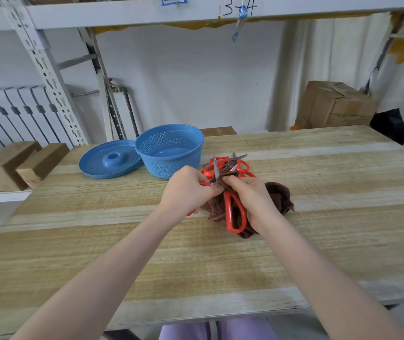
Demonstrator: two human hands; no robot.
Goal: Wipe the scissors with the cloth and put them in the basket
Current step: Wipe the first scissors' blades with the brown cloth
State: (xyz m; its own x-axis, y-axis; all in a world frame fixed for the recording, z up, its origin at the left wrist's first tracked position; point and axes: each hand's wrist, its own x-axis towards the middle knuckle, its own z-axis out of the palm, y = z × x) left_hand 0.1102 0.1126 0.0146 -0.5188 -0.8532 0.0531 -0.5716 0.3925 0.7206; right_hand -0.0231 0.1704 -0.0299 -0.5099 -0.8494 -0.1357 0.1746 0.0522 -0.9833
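Observation:
A pair of red-handled scissors (234,212) is held over the wooden table (196,253), one blade pointing up and away. My left hand (187,190) grips the scissors near the pivot, its fingers curled round the other handle. My right hand (254,202) holds the dark brown cloth (279,195) bunched against the scissors, pinching it by the blade. Beyond my hands, several more red-handled scissors (232,165) lie in a pile. The blue perforated basket (171,148) stands just behind and left of my hands, with nothing visible inside.
A blue perforated lid (109,161) lies left of the basket. Wooden blocks (17,163) sit on a lower shelf at far left. A cardboard box (333,106) stands behind the table's back right. A metal shelf beam (196,11) runs overhead.

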